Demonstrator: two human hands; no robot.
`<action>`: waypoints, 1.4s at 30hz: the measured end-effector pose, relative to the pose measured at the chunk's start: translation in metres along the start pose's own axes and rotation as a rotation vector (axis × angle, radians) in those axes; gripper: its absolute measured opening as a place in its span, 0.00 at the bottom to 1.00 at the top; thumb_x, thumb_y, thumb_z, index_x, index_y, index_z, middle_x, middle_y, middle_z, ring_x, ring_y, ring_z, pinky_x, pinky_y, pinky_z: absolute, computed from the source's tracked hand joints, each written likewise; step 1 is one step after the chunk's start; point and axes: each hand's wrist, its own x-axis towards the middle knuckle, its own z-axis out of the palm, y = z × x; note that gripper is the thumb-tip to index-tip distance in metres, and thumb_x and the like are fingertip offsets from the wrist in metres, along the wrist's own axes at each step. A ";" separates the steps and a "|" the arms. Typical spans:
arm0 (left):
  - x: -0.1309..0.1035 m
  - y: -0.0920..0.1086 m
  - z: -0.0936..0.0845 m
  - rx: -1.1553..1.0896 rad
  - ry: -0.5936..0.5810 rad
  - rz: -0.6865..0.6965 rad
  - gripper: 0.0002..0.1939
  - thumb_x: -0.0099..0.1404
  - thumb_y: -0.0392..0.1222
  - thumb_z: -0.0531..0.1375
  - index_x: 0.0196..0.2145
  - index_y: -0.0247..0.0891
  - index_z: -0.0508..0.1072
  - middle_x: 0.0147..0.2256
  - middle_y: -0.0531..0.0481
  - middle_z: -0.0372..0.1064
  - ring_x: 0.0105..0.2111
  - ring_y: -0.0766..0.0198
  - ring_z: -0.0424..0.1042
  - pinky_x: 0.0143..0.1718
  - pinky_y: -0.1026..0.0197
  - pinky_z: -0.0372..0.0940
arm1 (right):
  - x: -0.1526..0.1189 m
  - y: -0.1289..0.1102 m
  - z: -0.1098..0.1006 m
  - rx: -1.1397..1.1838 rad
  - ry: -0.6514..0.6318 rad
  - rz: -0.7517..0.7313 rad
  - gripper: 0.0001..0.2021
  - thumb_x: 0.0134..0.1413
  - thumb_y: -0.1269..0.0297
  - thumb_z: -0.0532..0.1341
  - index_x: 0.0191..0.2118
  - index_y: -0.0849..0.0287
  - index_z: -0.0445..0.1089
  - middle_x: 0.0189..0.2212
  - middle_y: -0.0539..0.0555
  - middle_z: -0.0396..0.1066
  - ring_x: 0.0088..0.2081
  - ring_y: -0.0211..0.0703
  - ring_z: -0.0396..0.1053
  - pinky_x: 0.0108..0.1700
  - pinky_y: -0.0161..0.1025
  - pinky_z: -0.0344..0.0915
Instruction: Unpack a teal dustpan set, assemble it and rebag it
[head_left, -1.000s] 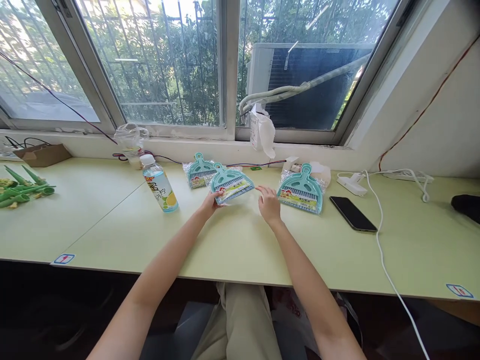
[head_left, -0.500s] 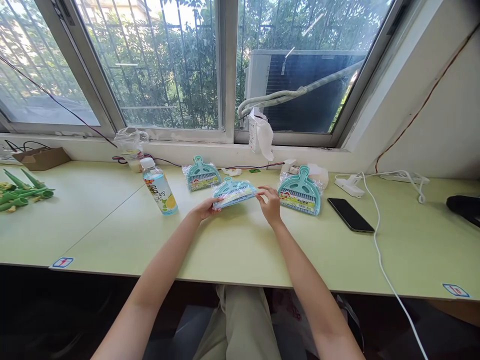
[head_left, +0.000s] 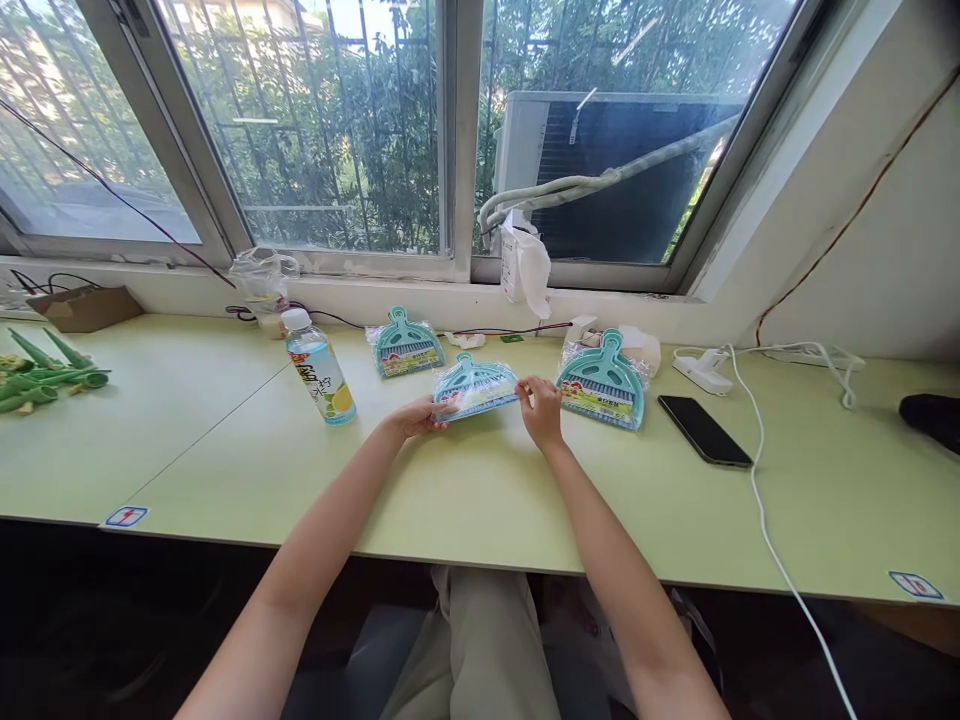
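Between my hands is a teal mini dustpan and brush set (head_left: 475, 388) in clear plastic wrap, its lower edge tilted up off the table. My left hand (head_left: 422, 416) grips its left corner, thumb on top and fingers underneath. At the right corner, my right hand (head_left: 539, 408) pinches the wrap with thumb and fingertips. A second wrapped dustpan set (head_left: 407, 345) lies behind and to the left. Just right of my right hand lies a third wrapped dustpan set (head_left: 604, 385), brush side up, with a yellow-green label.
A drink bottle (head_left: 321, 370) stands left of my left hand. A phone (head_left: 703, 430), a white cable (head_left: 759, 500) and a power adapter (head_left: 703, 371) lie to the right. Green plastic pieces (head_left: 52, 375) sit far left. A plastic bag with a cup (head_left: 266, 290) stands by the windowsill.
The held dustpan set has turned slightly, showing more of its front face. My right fingers have closed in more tightly at its right corner. The other things stay put.
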 end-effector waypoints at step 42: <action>-0.011 0.011 0.019 0.166 -0.060 0.289 0.38 0.55 0.60 0.63 0.58 0.41 0.59 0.36 0.44 0.74 0.25 0.66 0.73 0.21 0.70 0.59 | 0.005 0.016 0.015 0.821 0.081 0.666 0.26 0.42 0.64 0.61 0.52 0.62 0.70 0.46 0.59 0.74 0.43 0.43 0.72 0.46 0.41 0.69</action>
